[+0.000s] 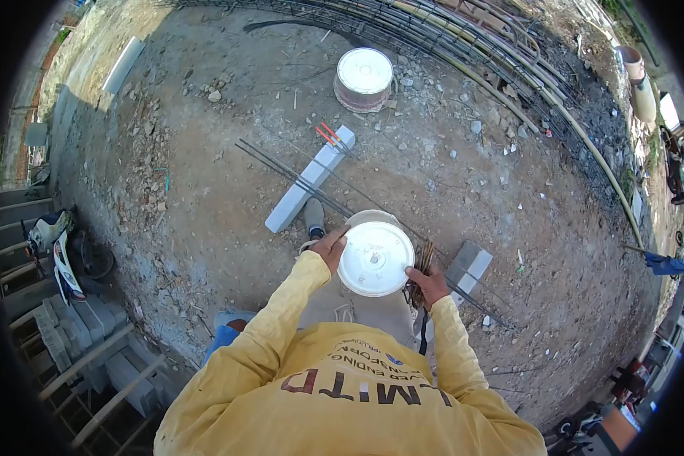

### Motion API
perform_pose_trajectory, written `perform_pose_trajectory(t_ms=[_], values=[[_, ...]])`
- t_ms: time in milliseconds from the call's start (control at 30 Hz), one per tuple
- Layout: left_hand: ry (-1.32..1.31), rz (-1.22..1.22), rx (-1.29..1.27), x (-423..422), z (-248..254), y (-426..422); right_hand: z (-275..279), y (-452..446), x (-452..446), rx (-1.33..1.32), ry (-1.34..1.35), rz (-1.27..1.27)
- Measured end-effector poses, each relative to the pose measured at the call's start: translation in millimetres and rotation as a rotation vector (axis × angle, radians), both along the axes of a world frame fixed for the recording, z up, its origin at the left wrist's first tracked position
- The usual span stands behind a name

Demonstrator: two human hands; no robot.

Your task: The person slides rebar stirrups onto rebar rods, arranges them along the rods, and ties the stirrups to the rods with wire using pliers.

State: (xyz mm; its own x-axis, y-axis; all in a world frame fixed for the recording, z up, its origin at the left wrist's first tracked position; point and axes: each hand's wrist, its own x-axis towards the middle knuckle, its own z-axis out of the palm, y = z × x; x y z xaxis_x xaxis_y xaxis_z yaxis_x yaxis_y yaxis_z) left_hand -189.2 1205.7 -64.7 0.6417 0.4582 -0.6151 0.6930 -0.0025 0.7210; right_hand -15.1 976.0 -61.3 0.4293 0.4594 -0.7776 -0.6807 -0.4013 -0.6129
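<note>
A round bucket with a white lid (376, 258) is in front of my body, seen from above. My left hand (331, 248) grips its left rim. On the opposite side my right hand (432, 286) is closed at the edge, its thumb pressed on the lid. A bundle of thin brown wires (419, 275) sticks up between the lid and my right hand; whether that hand also holds it I cannot tell. Long thin steel rods (296, 179) pass below the bucket, resting on a pale concrete beam (308, 182) and a grey block (469, 267).
A second white-lidded bucket (365, 72) stands on the dirt ahead. Two orange-red sticks (330, 135) lie on the beam. Long poles and rebar cages (501, 72) lie at the upper right. A motorbike (67, 258) and stacked concrete blocks (91, 334) are at the left.
</note>
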Motion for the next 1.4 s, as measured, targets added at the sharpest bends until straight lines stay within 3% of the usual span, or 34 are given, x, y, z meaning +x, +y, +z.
perform_pose_trajectory(t_ms=[67, 233, 433, 567, 633, 733, 833, 1000, 1167, 1300, 1400], values=[[-0.052, -0.111, 0.004, 12, -14, 29, -4, 7, -18, -0.094, -0.021, -0.001], [-0.053, -0.368, -0.086, 26, -93, 76, -37, 18, -64, -0.099, 0.228, -0.324], [0.019, -0.593, -0.111, 25, -169, 77, -84, 2, -83, -0.035, 0.450, -0.686], [0.027, -0.819, -0.037, 12, -242, 55, -136, -28, -77, -0.047, 0.423, -0.815], [0.009, -0.892, -0.034, -3, -287, 37, -161, -40, -68, -0.032, 0.352, -0.839], [0.262, -1.185, -0.080, 6, -324, 15, -196, -50, -46, -0.005, 0.272, -0.884], [0.341, -1.414, -0.058, -11, -389, -12, -235, -57, -22, 0.041, 0.208, -0.890], [0.334, -1.728, -0.061, -50, -466, -42, -296, -51, 19, 0.139, 0.049, -0.785], [0.365, -1.972, -0.057, -65, -481, -69, -337, -37, 44, 0.252, -0.054, -0.760], [0.302, -2.012, -0.063, -80, -494, -91, -347, -36, 47, 0.360, -0.043, -0.723], [0.255, -2.029, -0.071, -91, -514, -105, -338, -29, 48, 0.292, -0.101, -0.722]])
